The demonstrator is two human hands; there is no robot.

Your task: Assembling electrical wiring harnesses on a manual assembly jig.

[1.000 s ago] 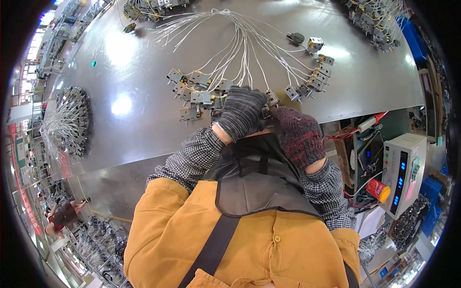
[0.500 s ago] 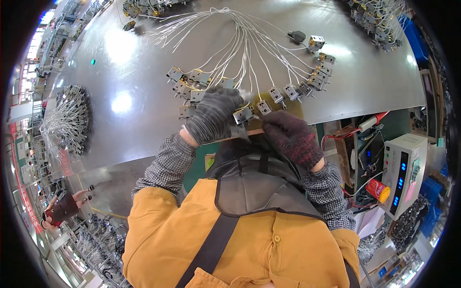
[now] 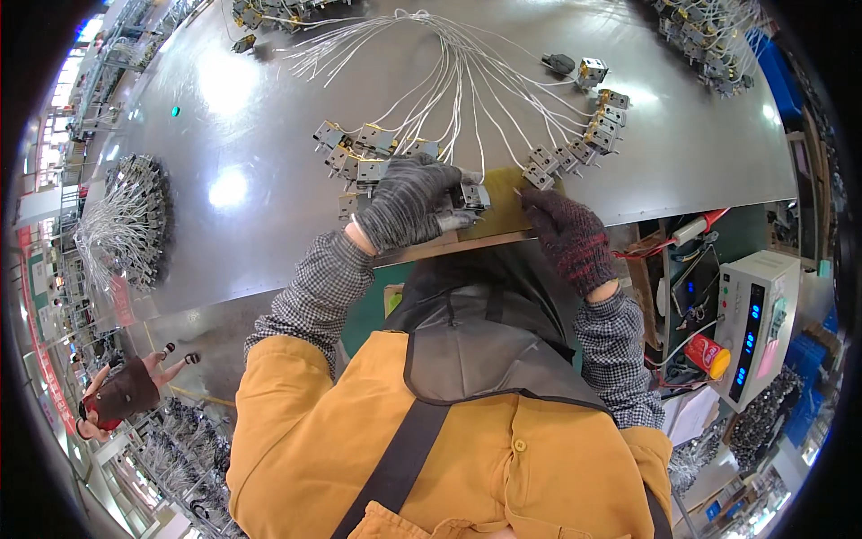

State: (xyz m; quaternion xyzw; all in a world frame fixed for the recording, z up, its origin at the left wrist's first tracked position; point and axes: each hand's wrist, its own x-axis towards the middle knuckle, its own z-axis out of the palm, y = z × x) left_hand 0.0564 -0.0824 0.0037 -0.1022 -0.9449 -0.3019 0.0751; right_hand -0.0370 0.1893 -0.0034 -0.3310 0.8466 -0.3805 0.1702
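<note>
We see the gray-gloved left hand clamped on a metal block at its fingertips; to its right, the dark-red-gloved right hand hovers by an amber sheet, its grip one we cannot tell. Just beyond the right hand, more metal blocks line the surface; beyond both hands, white wires fan out.

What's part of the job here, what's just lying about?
Seemingly in the job: grey metal unit in left hand; nearby wired units; white wires; amber sheet by right hand.

Seemingly just around: red-and-yellow container; small green disc; white instrument, untouched.
</note>
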